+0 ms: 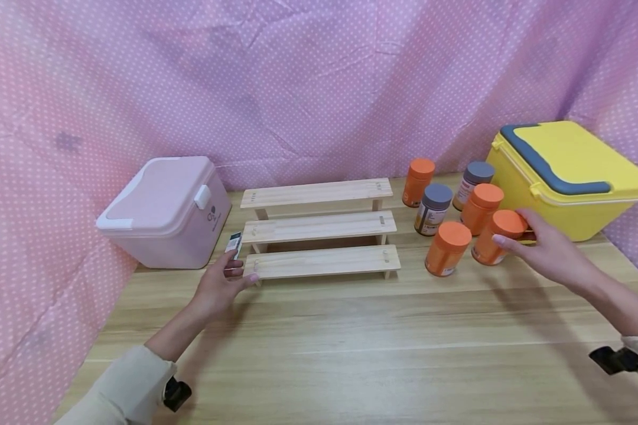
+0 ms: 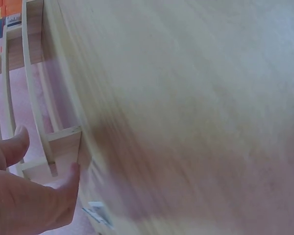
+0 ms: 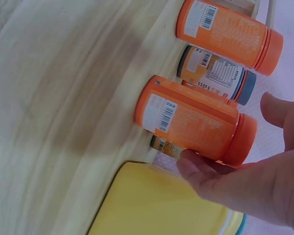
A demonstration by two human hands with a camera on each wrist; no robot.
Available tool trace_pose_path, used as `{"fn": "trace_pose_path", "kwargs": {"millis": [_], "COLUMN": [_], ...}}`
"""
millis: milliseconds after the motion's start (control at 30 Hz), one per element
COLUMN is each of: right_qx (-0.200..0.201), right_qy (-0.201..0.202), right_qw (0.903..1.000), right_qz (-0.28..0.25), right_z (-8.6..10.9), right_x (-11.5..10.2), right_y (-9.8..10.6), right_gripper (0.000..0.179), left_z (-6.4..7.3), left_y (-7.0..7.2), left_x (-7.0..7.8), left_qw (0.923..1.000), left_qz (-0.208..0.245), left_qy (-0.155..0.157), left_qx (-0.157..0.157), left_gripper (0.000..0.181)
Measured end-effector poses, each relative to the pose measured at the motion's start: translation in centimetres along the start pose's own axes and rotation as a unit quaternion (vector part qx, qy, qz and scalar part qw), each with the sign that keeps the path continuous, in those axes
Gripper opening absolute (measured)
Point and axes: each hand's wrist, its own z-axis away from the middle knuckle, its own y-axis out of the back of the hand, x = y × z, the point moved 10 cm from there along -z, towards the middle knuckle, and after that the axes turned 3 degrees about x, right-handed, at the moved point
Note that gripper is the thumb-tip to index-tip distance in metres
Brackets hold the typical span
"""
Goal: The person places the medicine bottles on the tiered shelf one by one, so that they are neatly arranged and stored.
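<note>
A three-tier wooden rack [image 1: 321,261] stands mid-table. At the left end of its lowest tier is my left hand [image 1: 218,289], thumb by the tier's edge and fingers beside the end; no firm grip shows. On the right, my right hand [image 1: 555,254] reaches around an upright orange jar [image 1: 491,251] with an orange lid. In the right wrist view the fingers touch or nearly touch the jar's side [image 3: 181,117], while the thumb stands apart from the lid. Close by are more orange jars [image 1: 448,251] and two grey-lidded jars [image 1: 432,209].
A pale pink lidded box [image 1: 165,218] sits left of the rack. The yellow box [image 1: 563,200] with a grey-trimmed lid is just behind my right hand. A small printed label or card [image 1: 234,243] shows beyond my left fingers. Polka-dot pink cloth [image 1: 308,88] hangs behind.
</note>
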Motion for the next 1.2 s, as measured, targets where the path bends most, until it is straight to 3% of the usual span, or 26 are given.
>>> {"fn": "trace_pose_path", "kwargs": {"millis": [333,700,1200], "right_qx": [0.020,0.037,0.046], "right_qy": [0.003,0.004,0.001], "right_qw": [0.9992,0.9980,0.9981], "right_qz": [-0.033,-0.050,-0.040], "right_z": [-0.3,-0.5,-0.4], "right_x": [1.2,1.5,1.6], "right_y": [0.0,0.0,0.2], "right_gripper": [0.053,0.049,0.050], "left_z": [-0.5,-1.1,-1.3], "left_y": [-0.5,-1.1,-1.4], "left_x": [-1.2,-1.7,-2.5], "left_qw": [0.9970,0.9960,0.9940], "left_qz": [0.073,0.082,0.101], "left_qy": [0.023,0.035,0.036], "left_qx": [-0.011,-0.003,-0.022], "left_gripper": [0.078,0.067,0.067]}}
